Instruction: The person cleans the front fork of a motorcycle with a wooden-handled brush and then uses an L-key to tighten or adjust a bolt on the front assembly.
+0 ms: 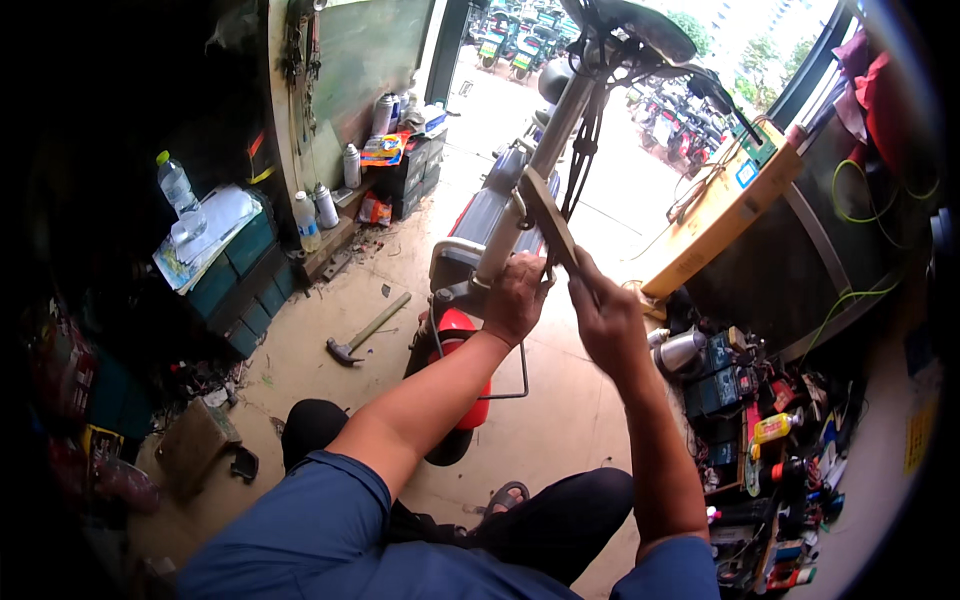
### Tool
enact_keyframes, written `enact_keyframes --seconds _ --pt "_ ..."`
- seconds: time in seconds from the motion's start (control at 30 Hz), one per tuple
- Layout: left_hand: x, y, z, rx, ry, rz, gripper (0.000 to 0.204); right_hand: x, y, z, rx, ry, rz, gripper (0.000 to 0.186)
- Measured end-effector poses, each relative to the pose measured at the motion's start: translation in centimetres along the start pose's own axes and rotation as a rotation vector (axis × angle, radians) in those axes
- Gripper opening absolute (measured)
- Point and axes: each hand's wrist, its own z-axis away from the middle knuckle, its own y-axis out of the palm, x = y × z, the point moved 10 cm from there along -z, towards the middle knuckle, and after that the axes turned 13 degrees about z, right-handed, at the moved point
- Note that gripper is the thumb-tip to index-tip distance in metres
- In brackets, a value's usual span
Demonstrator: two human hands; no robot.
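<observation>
Before us on the workshop floor stands a red scooter [462, 330] — we grip its grey steering column [500, 235] with our left hand [515, 298], while our right hand [603, 315] is closed on a flat brown piece [548, 218] laid against it. Nearby lies a hammer [365, 330].

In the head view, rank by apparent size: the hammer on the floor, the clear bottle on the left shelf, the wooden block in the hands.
1. wooden block
2. hammer
3. clear bottle

Block and hammer look close; the block is nearer the camera, so their order is unsure.
</observation>
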Motion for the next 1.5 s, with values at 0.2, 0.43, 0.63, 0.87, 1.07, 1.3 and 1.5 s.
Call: enact_keyframes --seconds 0.2,0.43,0.63,0.87,1.07,1.3,1.5 --pt "-0.2 0.1 0.1 0.042 0.004 0.02 0.041 -0.9 1.2 0.9 0.046 0.059 -0.022 0.047" --pt "-0.8 0.8 0.1 0.022 0.041 0.027 0.039 -0.2 0.5 -3.7 0.101 0.084 -0.127 0.043" --pt "0.2 -0.3 -0.1 0.01 0.011 0.055 0.036 -0.5 -0.1 2.3 0.026 -0.011 -0.045 0.046" --pt "0.8 0.1 0.0 0.008 0.008 0.094 0.033 7.5 2.2 -11.3 0.583 -0.204 0.961 0.026" --pt "1.9 0.7 0.7 -0.024 -0.043 0.083 0.036 9.9 6.0 -12.3 0.625 -0.579 1.087 0.023" --pt "3.2 -0.2 0.7 -0.038 -0.093 0.025 0.032 14.0 5.0 -11.2 0.778 -0.45 1.142 0.025" --pt "1.1 1.6 1.0 0.031 -0.16 0.118 0.03 10.3 7.6 -13.1 0.677 -0.393 1.304 0.028"
